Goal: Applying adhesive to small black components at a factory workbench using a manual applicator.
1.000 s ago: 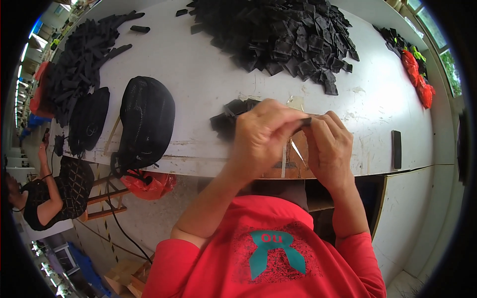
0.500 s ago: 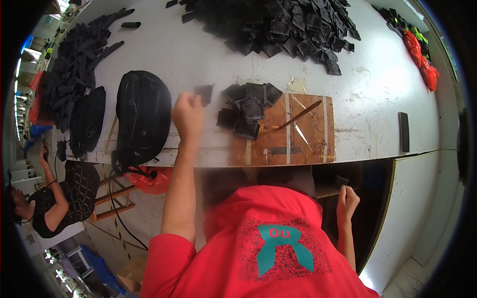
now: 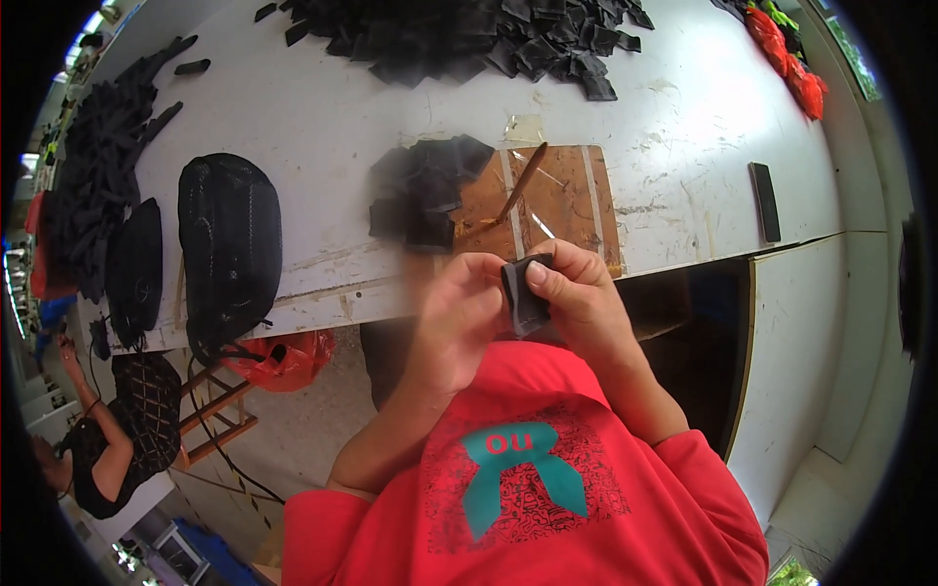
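Note:
In front of my chest, at the table's near edge, both hands pinch a small folded black fabric piece. My left hand closes its fingertips on the piece's left edge. My right hand grips it from the right, thumb pressed on its upper part. Just beyond them lies a brown board with tape strips. A loose heap of similar black fabric pieces covers the board's left side. Across the board rests a thin brown stick.
A large pile of black pieces spreads at the table's far side. Black strips and a black bag lie left. A dark bar lies right. A red plastic bag hangs below the edge. Another person sits at left.
My left hand has come from the table's left side toward my chest. My right hand has risen from the lower right with a black piece, and both now hold it. The view has shifted.

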`<state>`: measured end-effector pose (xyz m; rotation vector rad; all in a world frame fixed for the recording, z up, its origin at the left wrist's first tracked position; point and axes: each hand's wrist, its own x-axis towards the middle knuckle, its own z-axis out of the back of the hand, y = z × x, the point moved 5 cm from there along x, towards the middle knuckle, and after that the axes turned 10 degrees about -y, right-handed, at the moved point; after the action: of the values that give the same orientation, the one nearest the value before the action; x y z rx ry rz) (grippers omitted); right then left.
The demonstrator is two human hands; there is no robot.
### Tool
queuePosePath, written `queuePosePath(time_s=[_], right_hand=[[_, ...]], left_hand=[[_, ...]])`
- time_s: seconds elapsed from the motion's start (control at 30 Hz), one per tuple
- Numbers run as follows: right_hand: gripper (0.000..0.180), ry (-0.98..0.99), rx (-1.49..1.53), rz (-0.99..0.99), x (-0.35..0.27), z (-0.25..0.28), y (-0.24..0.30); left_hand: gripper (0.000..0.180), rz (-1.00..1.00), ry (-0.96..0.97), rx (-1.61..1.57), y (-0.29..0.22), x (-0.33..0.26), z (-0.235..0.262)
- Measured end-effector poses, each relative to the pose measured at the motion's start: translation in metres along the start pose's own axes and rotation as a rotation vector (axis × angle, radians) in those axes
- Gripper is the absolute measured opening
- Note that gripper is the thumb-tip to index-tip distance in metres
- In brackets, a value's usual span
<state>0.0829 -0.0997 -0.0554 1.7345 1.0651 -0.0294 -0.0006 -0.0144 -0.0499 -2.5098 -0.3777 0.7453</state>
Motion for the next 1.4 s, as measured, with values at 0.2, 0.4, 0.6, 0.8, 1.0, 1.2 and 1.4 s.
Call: queuePosePath(time_s=[0.2,0.4,0.6,0.8,1.0,1.2,1.4], right_hand=[[0.011,0.086,0.048,-0.059,0.0,0.001,0.001],[0.013,0.093,-0.048,-0.03,0.003,-0.001,0.001],[0.018,-0.434,-1.084,0.913,-0.011,-0.007,0.03],[0.016,-0.18,-0.912,0.927,-0.023,-0.022,0.026],[0.015,-0.349,-1.107,1.243,-0.016,-0.03,0.024],[0.006,-0.144,-0.372,0.36,0.003,-0.007,0.022],[0.018,0.246,0.429,-0.249,-0.002,-0.023,0.018]], left_hand=[[0.01,0.032,-0.014,0.117,-0.002,0.007,0.008],[0.009,-0.086,-0.071,0.312,-0.011,0.003,0.01],[0.008,-0.077,-0.194,0.449,-0.009,0.004,0.013],[0.009,-0.332,-0.232,0.626,-0.014,-0.003,-0.005],[0.01,-1.097,-0.395,1.122,-0.023,-0.006,-0.007],[0.02,-0.015,-0.001,0.043,-0.012,0.011,-0.006],[0.022,-0.046,-0.051,0.008,-0.018,0.022,-0.013]])
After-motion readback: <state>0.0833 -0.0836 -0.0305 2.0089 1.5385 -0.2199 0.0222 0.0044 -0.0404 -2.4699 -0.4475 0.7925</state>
